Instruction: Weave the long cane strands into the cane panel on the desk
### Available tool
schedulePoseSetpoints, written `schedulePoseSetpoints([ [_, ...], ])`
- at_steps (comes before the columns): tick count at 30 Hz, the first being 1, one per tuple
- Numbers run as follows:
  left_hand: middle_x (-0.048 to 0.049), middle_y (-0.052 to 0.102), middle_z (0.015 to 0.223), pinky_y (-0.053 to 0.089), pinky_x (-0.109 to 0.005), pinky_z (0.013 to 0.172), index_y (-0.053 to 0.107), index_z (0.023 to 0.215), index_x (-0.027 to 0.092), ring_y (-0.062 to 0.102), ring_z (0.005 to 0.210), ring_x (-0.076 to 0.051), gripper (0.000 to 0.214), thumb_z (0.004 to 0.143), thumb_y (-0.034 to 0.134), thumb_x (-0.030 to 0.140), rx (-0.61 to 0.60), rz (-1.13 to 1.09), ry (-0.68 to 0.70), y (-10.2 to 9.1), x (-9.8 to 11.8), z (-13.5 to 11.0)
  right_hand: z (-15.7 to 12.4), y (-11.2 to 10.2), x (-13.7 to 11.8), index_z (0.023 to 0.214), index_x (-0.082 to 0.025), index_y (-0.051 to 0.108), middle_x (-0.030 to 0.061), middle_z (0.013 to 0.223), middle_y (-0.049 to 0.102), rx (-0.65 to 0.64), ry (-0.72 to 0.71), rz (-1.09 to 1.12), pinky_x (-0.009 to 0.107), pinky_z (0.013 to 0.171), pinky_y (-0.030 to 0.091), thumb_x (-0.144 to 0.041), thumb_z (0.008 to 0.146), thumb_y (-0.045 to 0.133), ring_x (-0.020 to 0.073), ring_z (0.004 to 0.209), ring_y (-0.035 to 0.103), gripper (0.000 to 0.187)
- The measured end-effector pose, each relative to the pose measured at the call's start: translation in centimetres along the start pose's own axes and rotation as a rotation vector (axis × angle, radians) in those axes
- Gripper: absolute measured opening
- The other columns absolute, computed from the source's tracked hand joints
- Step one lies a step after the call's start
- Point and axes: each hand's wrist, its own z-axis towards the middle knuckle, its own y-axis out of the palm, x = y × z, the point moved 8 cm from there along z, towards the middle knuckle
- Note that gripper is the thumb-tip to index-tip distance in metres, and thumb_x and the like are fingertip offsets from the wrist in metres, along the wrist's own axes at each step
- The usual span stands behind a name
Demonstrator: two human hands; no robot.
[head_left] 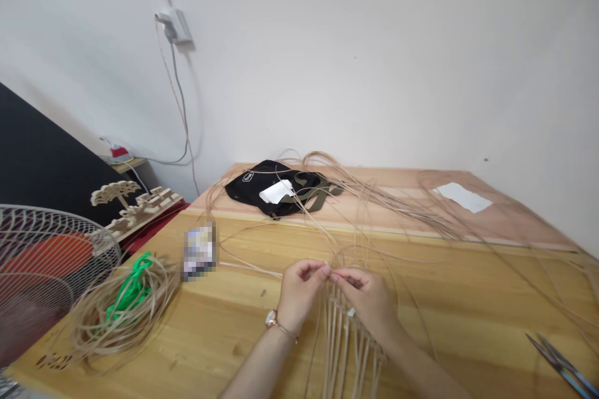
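Note:
My left hand and my right hand meet above the wooden table, their fingertips pinching thin pale rattan strands at the top of a woven piece. Its parallel upright strands run down towards me and past the bottom of the view. Long loose strands spread from it across the table to the far side. A coil of the same cane, tied with green ribbon, lies to my left. A pair of long-bladed scissors lies at the right edge, out of reach of both fingertips.
A black bag with olive straps and a white paper sheet lie on the far board. A pixelated packet stands near the coil. A wire-guarded fan and a wooden cut-out ornament stand at the left.

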Motion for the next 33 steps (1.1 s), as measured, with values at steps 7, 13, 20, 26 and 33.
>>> schedulePoseSetpoints([
  [7, -0.0056, 0.066, 0.07, 0.047, -0.028, 0.071, 0.063, 0.068, 0.013, 0.061, 0.07, -0.017, 0.022, 0.057, 0.069, 0.032, -0.009, -0.051, -0.008, 0.2, -0.6, -0.2, -0.1, -0.1, 0.0, 0.072, -0.018, 0.07, 0.0051, 0.072, 0.067, 0.053, -0.009, -0.028, 0.028, 0.062, 0.044, -0.028, 0.071, 0.055, 0.0189, 0.067, 0.059, 0.017],
  [13, -0.0055, 0.066, 0.071, 0.046, -0.028, 0.071, 0.064, 0.067, 0.013, 0.06, 0.071, -0.017, 0.021, 0.057, 0.069, 0.031, 0.02, -0.028, 0.013, -0.3, -0.7, -0.2, -0.2, 0.1, -0.3, 0.074, -0.02, 0.07, 0.0046, 0.074, 0.067, 0.061, -0.044, -0.023, 0.028, 0.061, 0.044, -0.026, 0.071, 0.054, 0.0181, 0.068, 0.059, 0.017],
  [20, -0.005, 0.064, 0.072, 0.045, -0.027, 0.071, 0.062, 0.069, 0.013, 0.058, 0.071, -0.015, 0.023, 0.056, 0.069, 0.03, 0.035, -0.091, 0.024, -0.2, -0.5, 0.0, -0.4, 0.5, -0.5, 0.072, -0.019, 0.069, 0.0042, 0.072, 0.066, 0.067, -0.057, -0.006, 0.027, 0.061, 0.043, -0.026, 0.071, 0.055, 0.0178, 0.066, 0.059, 0.016],
  [26, -0.0057, 0.063, 0.072, 0.044, -0.029, 0.07, 0.062, 0.07, 0.014, 0.057, 0.071, -0.016, 0.016, 0.069, 0.056, 0.029, 0.057, 0.344, 0.119, -3.0, -1.3, -0.3, -0.5, -2.8, 1.8, 0.069, -0.017, 0.066, -0.0019, 0.045, 0.055, 0.251, 0.224, 0.232, 0.021, 0.04, 0.037, -0.035, 0.06, 0.066, 0.0101, 0.041, 0.046, 0.02],
  [33, -0.0062, 0.061, 0.082, 0.041, -0.028, 0.074, 0.061, 0.08, 0.017, 0.055, 0.08, -0.017, 0.018, 0.076, 0.043, 0.018, 0.157, 0.998, 0.204, -8.9, -1.7, -1.3, -0.8, -5.6, 2.9, 0.061, -0.017, 0.067, 0.0023, 0.065, 0.062, 0.332, 0.332, 0.731, 0.016, 0.043, 0.044, -0.034, 0.043, 0.078, 0.0092, 0.053, 0.052, 0.028],
])
